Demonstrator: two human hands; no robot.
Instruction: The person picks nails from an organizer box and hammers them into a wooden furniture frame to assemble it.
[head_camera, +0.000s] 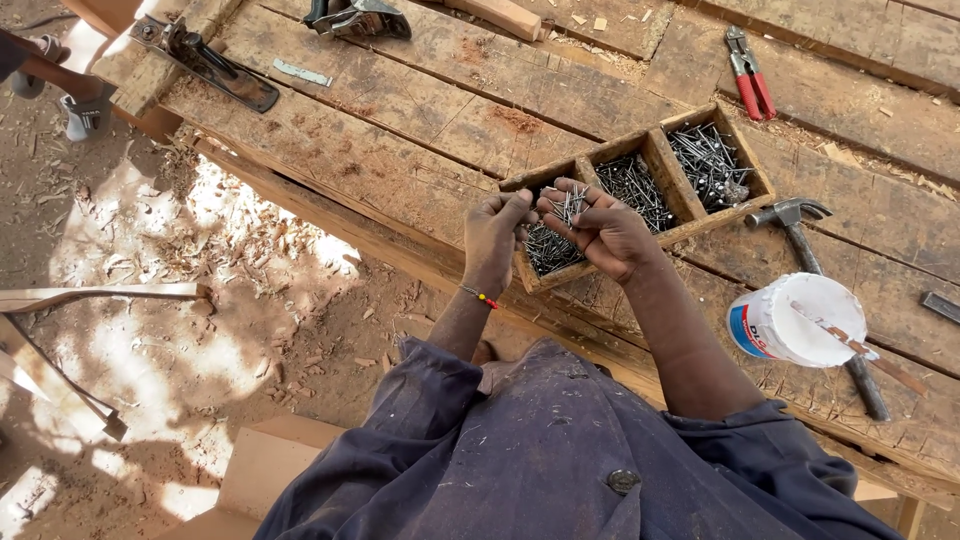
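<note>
Nearest the viewer, a dark blue work shirt (560, 450). Above it, the left hand (492, 240) and right hand (603, 232) meet over the near end of a three-compartment wooden nail box (690, 215) resting on the plank worktop (400, 130). The right hand's fingers (572, 190) are curled narrow around a small bunch of nails (570, 206); the left hand's fingers are bent closed, touching the same bunch. Further nails fill all three compartments. To the right, a white plastic tub (795, 318) lies just beside a claw hammer (800, 225). Farther back lie red-handled pliers (748, 75), and at far left a hand plane (205, 60)
</note>
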